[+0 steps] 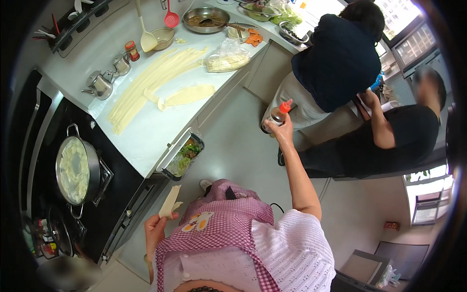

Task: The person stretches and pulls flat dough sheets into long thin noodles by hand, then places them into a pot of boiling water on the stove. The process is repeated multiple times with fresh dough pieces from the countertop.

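My left hand (157, 227) pinches a short, pale strip of dough (169, 201) that stands up beside my checked apron. Held out to the right, my right hand (284, 132) grips a squeeze bottle (278, 114) of dark liquid with a red nozzle cap. Long flat dough strips (146, 89) lie side by side on the white counter (135, 149). A separate, wider piece of dough (189, 95) rests nearer the counter's edge. On the stove, a two-handled steel pot (95, 171) holds pale pieces in liquid.
A bin with vegetable scraps (188, 153) hangs at the counter's edge. Farther along are a bag of noodles (227, 60), a pan with brown sauce (206, 22) and two metal pots (100, 85). One person (335, 62) stands at the far counter; another (405, 131) is at right.
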Tool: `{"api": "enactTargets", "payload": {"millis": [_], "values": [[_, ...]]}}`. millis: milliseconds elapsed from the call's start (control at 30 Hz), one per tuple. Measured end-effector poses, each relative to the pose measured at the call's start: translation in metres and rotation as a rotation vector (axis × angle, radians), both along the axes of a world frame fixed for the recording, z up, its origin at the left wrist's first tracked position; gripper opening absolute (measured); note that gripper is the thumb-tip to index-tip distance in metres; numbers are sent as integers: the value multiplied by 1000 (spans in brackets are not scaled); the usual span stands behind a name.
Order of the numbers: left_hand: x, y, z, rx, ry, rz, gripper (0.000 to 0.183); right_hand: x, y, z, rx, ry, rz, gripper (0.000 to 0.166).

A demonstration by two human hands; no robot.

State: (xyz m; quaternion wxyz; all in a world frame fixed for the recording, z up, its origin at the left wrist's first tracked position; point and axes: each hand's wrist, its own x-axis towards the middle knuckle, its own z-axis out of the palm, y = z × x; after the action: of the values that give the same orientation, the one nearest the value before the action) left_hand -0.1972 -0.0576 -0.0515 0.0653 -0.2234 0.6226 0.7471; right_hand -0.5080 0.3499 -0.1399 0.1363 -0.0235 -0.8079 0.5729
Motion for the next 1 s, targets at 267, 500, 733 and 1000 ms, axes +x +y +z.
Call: {"api": "enactTargets", "payload": {"millis": [267, 500, 733, 1000], "values": [[2, 15, -12, 158, -14, -128, 27, 61, 38, 23, 138, 10, -173, 52], [9, 25, -35, 320, 0, -126, 27, 82, 84, 82, 137, 2, -401, 54], [6, 37, -22, 268, -13, -64, 26, 65, 125, 64, 107, 35, -483, 58], [-33, 87, -7, 256, 16, 37, 27, -4, 130, 51, 8, 50, -264, 57]]}}
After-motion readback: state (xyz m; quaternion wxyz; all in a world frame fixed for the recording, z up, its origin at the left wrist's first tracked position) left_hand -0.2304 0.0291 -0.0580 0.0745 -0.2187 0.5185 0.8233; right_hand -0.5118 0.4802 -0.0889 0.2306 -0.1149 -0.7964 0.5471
